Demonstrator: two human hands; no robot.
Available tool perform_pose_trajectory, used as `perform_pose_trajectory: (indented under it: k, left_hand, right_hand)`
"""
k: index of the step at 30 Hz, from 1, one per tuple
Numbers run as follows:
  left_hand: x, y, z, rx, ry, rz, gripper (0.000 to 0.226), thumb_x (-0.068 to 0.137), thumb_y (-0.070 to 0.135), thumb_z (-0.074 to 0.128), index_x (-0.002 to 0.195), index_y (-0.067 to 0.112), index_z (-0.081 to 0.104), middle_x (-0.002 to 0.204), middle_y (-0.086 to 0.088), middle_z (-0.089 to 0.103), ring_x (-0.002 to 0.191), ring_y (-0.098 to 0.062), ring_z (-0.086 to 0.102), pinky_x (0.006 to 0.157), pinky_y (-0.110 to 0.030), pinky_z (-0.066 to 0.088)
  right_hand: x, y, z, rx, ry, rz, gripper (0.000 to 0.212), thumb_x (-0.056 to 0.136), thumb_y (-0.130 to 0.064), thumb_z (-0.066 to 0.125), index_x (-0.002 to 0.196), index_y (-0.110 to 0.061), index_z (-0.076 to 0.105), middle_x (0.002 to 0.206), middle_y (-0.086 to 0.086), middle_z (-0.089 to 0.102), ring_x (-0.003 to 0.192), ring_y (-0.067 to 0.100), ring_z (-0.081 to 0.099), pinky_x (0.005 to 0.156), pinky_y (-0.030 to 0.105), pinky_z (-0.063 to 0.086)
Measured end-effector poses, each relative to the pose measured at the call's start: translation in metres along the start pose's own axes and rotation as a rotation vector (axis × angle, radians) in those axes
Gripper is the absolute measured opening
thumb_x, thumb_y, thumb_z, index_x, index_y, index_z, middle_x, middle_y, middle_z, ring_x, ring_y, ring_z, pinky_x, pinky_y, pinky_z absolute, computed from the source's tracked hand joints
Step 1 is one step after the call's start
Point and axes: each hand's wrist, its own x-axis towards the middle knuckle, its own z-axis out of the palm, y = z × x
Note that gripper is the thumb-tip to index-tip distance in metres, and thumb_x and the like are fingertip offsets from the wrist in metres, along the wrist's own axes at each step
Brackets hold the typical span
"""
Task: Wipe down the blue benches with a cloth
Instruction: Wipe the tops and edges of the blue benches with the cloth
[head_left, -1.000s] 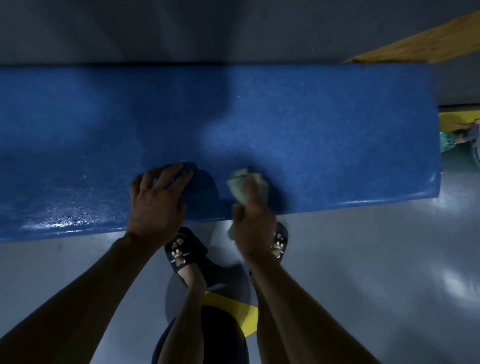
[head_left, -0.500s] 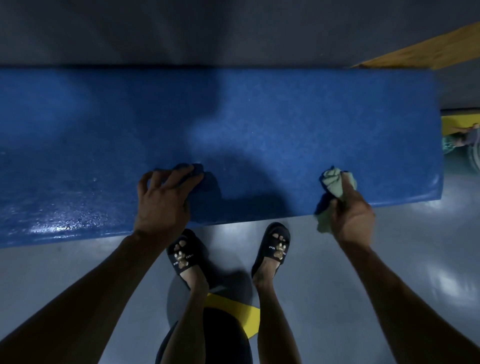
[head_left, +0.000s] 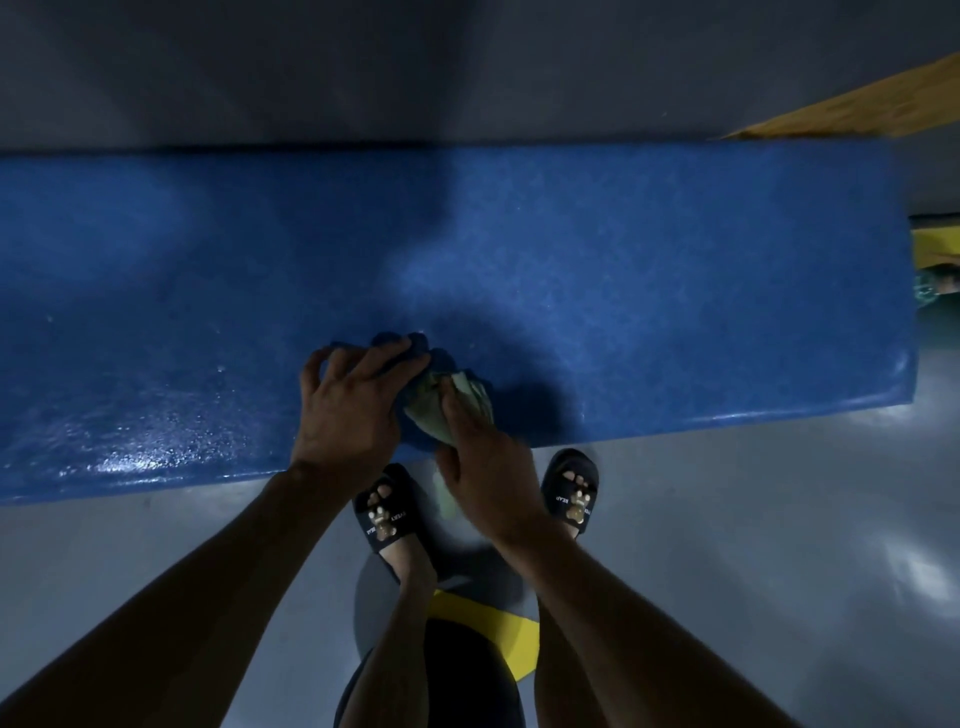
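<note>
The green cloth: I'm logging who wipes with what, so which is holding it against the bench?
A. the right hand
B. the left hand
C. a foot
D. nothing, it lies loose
A: the right hand grips the green cloth on the bench; the left hand rests beside it.

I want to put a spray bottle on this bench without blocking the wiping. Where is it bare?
The blue bench is bare from the hands to its right end and along the far edge. Crowded: the near edge, where left hand, right hand and green cloth meet.
</note>
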Motion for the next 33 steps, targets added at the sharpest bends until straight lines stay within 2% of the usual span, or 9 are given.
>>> perform_pose_trajectory:
  k: [2, 4, 10, 14, 17, 20, 25, 29, 33]
  left_hand:
    - [-0.001, 0.0, 0.0, -0.008, 0.001, 0.004, 0.062, 0.075, 0.022, 0.047, 0.135, 0.034, 0.055, 0.144, 0.008, 0.051, 0.114, -0.029, 0.048, 0.104, -0.058, 0.031]
    - [-0.001, -0.001, 0.0, -0.017, 0.001, 0.006, 0.063, 0.073, 0.021, 0.05, 0.135, 0.035, 0.056, 0.143, 0.008, 0.052, 0.113, -0.029, 0.048, 0.104, -0.058, 0.031]
    - [-0.001, -0.002, 0.002, -0.036, 0.013, -0.006, 0.059, 0.078, 0.024, 0.045, 0.135, 0.036, 0.055, 0.143, 0.011, 0.051, 0.113, -0.026, 0.046, 0.106, -0.055, 0.03]
    - [-0.001, -0.003, 0.003, -0.042, 0.015, -0.009, 0.057, 0.08, 0.029, 0.047, 0.136, 0.036, 0.054, 0.144, 0.011, 0.05, 0.113, -0.026, 0.046, 0.107, -0.055, 0.03]
    - [-0.001, -0.006, 0.004, -0.039, 0.018, 0.0, 0.055, 0.083, 0.031, 0.051, 0.138, 0.036, 0.052, 0.145, 0.011, 0.049, 0.113, -0.026, 0.046, 0.106, -0.057, 0.031]
    - [0.0, -0.008, 0.005, -0.017, 0.006, 0.004, 0.058, 0.082, 0.028, 0.064, 0.138, 0.037, 0.051, 0.145, 0.01, 0.049, 0.116, -0.026, 0.045, 0.106, -0.058, 0.031]
    - [0.004, -0.009, 0.001, -0.027, 0.024, -0.001, 0.058, 0.077, 0.026, 0.071, 0.132, 0.04, 0.057, 0.139, 0.011, 0.054, 0.113, -0.025, 0.046, 0.108, -0.058, 0.03]
    - [0.005, -0.013, 0.0, -0.032, 0.017, 0.029, 0.056, 0.078, 0.026, 0.072, 0.131, 0.038, 0.058, 0.139, 0.01, 0.055, 0.111, -0.026, 0.047, 0.109, -0.059, 0.029]
    - [0.004, -0.014, -0.001, -0.047, 0.009, 0.034, 0.056, 0.079, 0.027, 0.071, 0.132, 0.038, 0.057, 0.14, 0.01, 0.053, 0.113, -0.027, 0.047, 0.111, -0.058, 0.026]
  right_hand:
    - [-0.001, 0.025, -0.024, -0.14, -0.102, -0.071, 0.066, 0.095, -0.029, 0.051, 0.154, -0.028, 0.022, 0.146, 0.008, 0.048, 0.096, 0.035, 0.068, 0.079, 0.045, 0.058]
    - [0.0, 0.064, -0.056, -0.27, -0.094, -0.012, 0.065, 0.092, -0.029, 0.051, 0.152, -0.033, 0.026, 0.141, 0.005, 0.053, 0.104, 0.033, 0.065, 0.086, 0.041, 0.054]
    - [-0.008, 0.156, -0.127, -0.112, 0.44, 0.485, 0.056, 0.088, -0.027, 0.052, 0.144, -0.024, 0.046, 0.125, 0.02, 0.063, 0.109, 0.041, 0.061, 0.088, 0.043, 0.049]
    - [0.023, 0.11, -0.075, 0.076, 0.638, 0.784, 0.059, 0.095, -0.029, 0.053, 0.15, -0.028, 0.034, 0.13, 0.015, 0.061, 0.112, 0.039, 0.059, 0.091, 0.04, 0.047]
    - [0.044, 0.034, -0.026, 0.105, 0.666, 0.571, 0.058, 0.09, -0.023, 0.057, 0.146, -0.025, 0.043, 0.114, 0.015, 0.069, 0.093, 0.037, 0.066, 0.078, 0.043, 0.052]
    - [0.049, -0.007, -0.008, -0.011, 0.41, 0.229, 0.061, 0.086, -0.025, 0.055, 0.146, -0.02, 0.043, 0.127, 0.009, 0.064, 0.097, 0.032, 0.067, 0.076, 0.042, 0.057]
    - [0.043, 0.051, -0.064, -0.379, 0.214, -0.147, 0.063, 0.079, -0.028, 0.055, 0.141, -0.023, 0.051, 0.113, 0.008, 0.068, 0.08, 0.034, 0.067, 0.065, 0.037, 0.056]
    - [0.033, 0.12, -0.115, -0.25, 0.349, 0.302, 0.059, 0.09, -0.026, 0.055, 0.147, -0.033, 0.04, 0.132, 0.01, 0.059, 0.107, 0.037, 0.062, 0.085, 0.043, 0.051]
    - [0.047, 0.094, -0.089, -0.136, 0.467, 0.646, 0.066, 0.092, -0.029, 0.054, 0.152, -0.033, 0.026, 0.134, 0.014, 0.058, 0.106, 0.041, 0.061, 0.087, 0.044, 0.049]
